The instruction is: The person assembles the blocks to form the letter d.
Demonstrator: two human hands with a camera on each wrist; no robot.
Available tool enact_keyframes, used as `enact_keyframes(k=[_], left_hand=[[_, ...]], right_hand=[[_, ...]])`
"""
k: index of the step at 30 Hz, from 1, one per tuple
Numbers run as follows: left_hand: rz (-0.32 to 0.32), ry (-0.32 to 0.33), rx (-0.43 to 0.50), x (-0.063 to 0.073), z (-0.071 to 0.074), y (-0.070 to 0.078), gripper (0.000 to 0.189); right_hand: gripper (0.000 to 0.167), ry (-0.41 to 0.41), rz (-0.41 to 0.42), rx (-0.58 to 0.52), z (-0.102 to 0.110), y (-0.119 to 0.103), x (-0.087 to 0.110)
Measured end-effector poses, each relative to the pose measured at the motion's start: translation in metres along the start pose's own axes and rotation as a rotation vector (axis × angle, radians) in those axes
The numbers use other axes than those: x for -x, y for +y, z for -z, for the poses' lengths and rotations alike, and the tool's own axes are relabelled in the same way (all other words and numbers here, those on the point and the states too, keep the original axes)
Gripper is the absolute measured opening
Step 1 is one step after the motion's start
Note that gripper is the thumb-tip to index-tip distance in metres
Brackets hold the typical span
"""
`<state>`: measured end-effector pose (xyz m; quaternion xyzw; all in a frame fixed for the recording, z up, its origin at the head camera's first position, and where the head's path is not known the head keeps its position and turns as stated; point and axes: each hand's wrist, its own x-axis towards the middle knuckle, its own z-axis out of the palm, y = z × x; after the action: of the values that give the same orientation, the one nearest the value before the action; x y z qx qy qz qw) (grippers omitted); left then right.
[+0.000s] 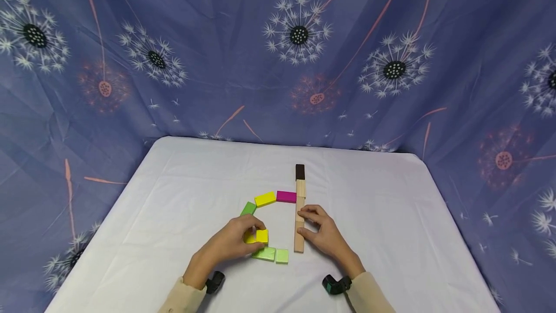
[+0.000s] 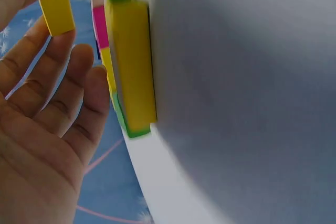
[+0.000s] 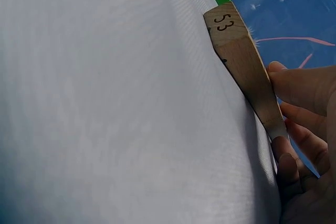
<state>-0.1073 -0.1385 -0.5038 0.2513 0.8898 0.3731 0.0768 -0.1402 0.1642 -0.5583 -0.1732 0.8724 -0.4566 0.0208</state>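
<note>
My left hand (image 1: 232, 239) pinches a small yellow block (image 1: 262, 236) between thumb and fingertips. In the left wrist view this held yellow block (image 2: 59, 8) is apart from the row of blocks, above another yellow block (image 2: 134, 61) lying on the table. My right hand (image 1: 325, 235) rests its thumb and fingertips along the right side of a straight line of plain wooden blocks (image 1: 299, 240). The nearest wooden block (image 3: 233, 51), seen in the right wrist view, bears the number 53.
A magenta block (image 1: 286, 197), a yellow block (image 1: 265, 199) and a green block (image 1: 248, 208) curve left from the wooden line. Light green blocks (image 1: 282, 256) lie at the near side. A black block (image 1: 300, 172) tops the line. Patterned cloth (image 1: 217, 62) hangs behind the white table (image 1: 369, 182).
</note>
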Motion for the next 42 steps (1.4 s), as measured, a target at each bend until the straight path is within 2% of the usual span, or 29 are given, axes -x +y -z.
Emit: enact_keyframes(k=[10, 14, 19, 29, 38, 42], left_hand=[[-0.029, -0.050, -0.041, -0.007, -0.018, 0.011, 0.031], [-0.030, -0.041, -0.072, -0.007, -0.025, 0.014, 0.031], [-0.068, -0.023, -0.090, -0.010, -0.031, 0.020, 0.031], [-0.079, -0.050, -0.148, -0.018, -0.048, 0.034, 0.033], [-0.066, -0.050, -0.170, -0.022, -0.061, 0.043, 0.033], [-0.030, -0.045, -0.192, -0.023, -0.064, 0.045, 0.034]], right_hand=[[0.044, -0.011, -0.011, -0.008, 0.002, -0.001, -0.002], [0.044, -0.018, -0.010, -0.012, 0.002, -0.001, -0.001], [0.044, -0.018, 0.006, -0.009, 0.002, 0.000, -0.001], [0.044, -0.021, 0.027, 0.003, 0.002, 0.000, -0.002], [0.044, -0.016, 0.037, 0.009, 0.003, 0.000, -0.002], [0.044, -0.016, 0.029, 0.003, 0.002, -0.001, -0.002]])
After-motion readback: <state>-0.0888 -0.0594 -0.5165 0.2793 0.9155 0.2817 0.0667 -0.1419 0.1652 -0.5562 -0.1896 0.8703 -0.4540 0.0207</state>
